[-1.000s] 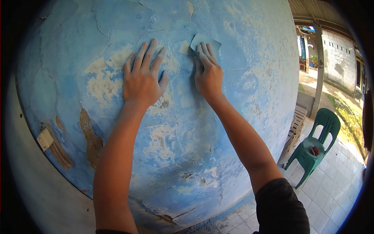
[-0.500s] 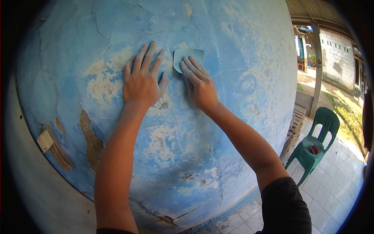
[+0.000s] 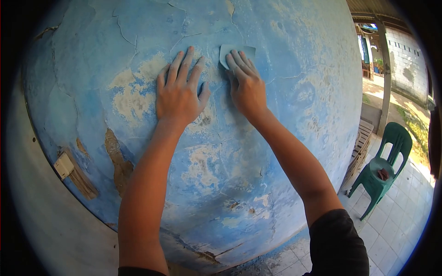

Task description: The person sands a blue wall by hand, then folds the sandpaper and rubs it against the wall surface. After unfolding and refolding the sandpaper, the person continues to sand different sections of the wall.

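Observation:
A worn blue wall [image 3: 294, 119] with cracks and pale, peeled patches fills most of the view. My left hand [image 3: 180, 94] lies on it, fingers spread, holding nothing. To its right, my right hand [image 3: 246, 83] presses a thin grey-blue sheet [image 3: 248, 51] against the wall. The fingers of that hand are close together over the sheet's lower part, and the thumb is partly hidden. The sheet's top and right edges show beyond the fingertips.
At the right, a green plastic chair [image 3: 376, 177] with a small dark reddish item on its seat stands on the tiled floor [image 3: 380, 225]. A slatted wooden object [image 3: 361, 142] leans behind it. A switch box [image 3: 63, 166] is low on the wall at left.
My right hand and the sheet have moved slightly up the wall. The whole view has shifted, so that the wall, chair and both hands appear further right.

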Demonstrator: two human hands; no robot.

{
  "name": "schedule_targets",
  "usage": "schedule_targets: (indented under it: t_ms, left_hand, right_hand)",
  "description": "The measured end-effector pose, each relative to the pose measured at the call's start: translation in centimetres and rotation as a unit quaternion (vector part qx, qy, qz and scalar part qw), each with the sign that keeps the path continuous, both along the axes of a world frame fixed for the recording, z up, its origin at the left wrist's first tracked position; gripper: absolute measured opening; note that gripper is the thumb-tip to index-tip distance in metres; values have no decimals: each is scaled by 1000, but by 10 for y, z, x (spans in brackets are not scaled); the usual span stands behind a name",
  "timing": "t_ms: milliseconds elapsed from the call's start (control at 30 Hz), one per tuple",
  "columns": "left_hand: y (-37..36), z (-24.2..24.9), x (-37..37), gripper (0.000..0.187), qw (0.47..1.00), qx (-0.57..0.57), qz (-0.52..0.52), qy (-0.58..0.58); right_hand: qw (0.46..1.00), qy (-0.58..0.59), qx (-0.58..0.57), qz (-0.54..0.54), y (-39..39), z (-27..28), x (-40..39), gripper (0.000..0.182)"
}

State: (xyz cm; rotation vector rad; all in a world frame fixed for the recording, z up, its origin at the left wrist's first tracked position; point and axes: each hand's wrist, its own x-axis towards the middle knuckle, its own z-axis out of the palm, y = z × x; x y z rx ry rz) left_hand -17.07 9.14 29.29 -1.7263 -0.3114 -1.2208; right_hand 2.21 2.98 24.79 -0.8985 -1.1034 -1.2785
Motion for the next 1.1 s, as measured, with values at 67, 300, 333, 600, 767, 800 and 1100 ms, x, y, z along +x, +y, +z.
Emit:
schedule_targets:
  t_ms: [67,300,333,600,767,800,1100]
  left_hand:
    - [1,-1,-1,60,1000,7,-2,-2]
    - [1,-1,-2,60,1000,11,10,16]
    - [1,0,-2,60,1000,12,13,18]
    - [1,-2,-3,60,1000,9,12,16]
    - [1,-1,-3,60,1000,9,-1,19]
    - [2,1,-4,60,1000,12,2,18]
    - [2,-1,-3,56,1000,16,-12,16]
  right_hand:
    - [998,-44,-36,-11,-5,-23,3,41]
    - [999,32,-37,-6,-7,2,19,41]
    - [999,26,-26,-11,-7,-5,13,41]
    - [998,-7,-37,-52,-10,3,32,44]
    - [983,-151,-70,-73,-19,-2,39,47]
    - [984,-152,-66,-71,-20,8,44,47]
    - [984,-138,-82,-84,-24,2,55,48]
